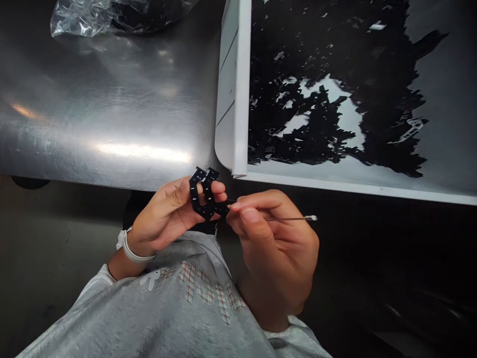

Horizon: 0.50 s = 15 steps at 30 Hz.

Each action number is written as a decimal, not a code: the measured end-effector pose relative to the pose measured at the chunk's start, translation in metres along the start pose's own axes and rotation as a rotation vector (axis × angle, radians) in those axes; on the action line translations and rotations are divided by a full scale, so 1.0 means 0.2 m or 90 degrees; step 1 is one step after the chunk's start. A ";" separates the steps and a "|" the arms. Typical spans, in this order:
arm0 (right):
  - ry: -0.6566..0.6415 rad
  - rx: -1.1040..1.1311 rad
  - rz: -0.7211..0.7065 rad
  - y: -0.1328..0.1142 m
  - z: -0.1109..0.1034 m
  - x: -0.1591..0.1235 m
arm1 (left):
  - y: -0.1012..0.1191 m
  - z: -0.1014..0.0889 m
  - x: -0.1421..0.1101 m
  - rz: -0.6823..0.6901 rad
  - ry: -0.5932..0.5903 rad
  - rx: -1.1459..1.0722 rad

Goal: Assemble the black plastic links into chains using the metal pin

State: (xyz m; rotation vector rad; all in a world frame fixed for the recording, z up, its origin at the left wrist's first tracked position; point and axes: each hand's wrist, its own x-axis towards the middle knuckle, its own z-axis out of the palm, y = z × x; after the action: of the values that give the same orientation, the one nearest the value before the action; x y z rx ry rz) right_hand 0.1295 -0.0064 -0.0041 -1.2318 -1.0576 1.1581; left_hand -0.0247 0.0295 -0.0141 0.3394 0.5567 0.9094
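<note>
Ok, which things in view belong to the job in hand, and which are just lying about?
In the job:
black angular part, in the left hand
thin metal tool, in the right hand
probably the black pieces in the white tray, going by colour

Seemingly just lying about:
clear plastic bag on the metal table

At centre, the left hand (166, 214) is holding black parts (194, 194), the right hand (278, 243) pinching a rod (292, 219); a tray (242, 89) is sitting upper right
</note>
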 end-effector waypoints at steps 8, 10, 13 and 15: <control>-0.106 -0.044 -0.027 0.02 0.01 -0.02 | -0.05 -0.04 0.02 0.072 -0.003 0.074; -0.096 -0.065 -0.071 0.01 0.02 -0.03 | -0.08 -0.06 0.04 0.090 -0.017 0.087; -0.064 -0.090 -0.127 0.01 0.03 -0.04 | -0.10 -0.08 0.05 0.127 -0.070 0.098; -0.053 -0.081 -0.138 0.01 0.01 -0.04 | -0.09 -0.10 0.04 0.146 -0.105 0.129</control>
State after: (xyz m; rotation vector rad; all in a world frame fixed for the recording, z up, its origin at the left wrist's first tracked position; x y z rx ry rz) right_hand 0.1263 -0.0144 -0.0061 -1.1423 -1.3103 0.9945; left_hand -0.0208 0.0267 -0.0428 0.6656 0.4640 1.0377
